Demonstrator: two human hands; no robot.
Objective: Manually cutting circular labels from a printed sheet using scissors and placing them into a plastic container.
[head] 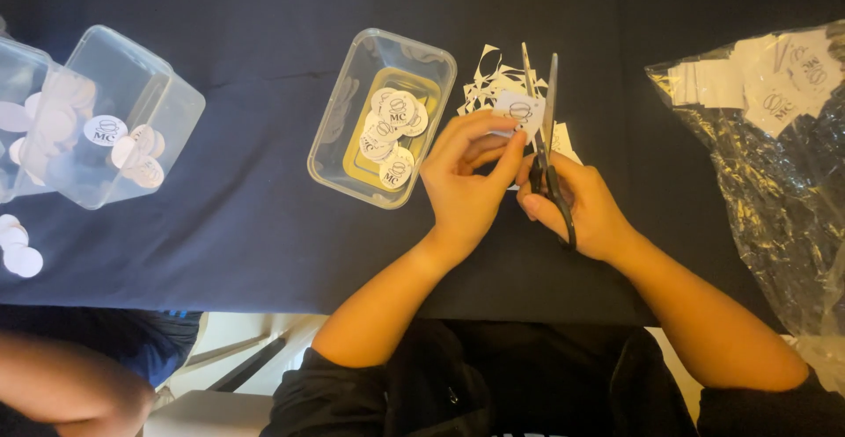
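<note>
Dark worktop (246, 226): left hand (466, 182) pinches a paper label (519, 111) between open scissors (547, 151), right hand (585, 208) closed around the handles.

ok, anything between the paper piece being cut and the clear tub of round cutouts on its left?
Nothing visible. The paper piece sits in the left hand, with only bare dark cloth between that hand and the tub.

A dark navy cloth covers the counter (246, 226) across most of the frame. Along the lower left edge, pale floor (238, 331) shows below it. The light is dim and even.
</note>
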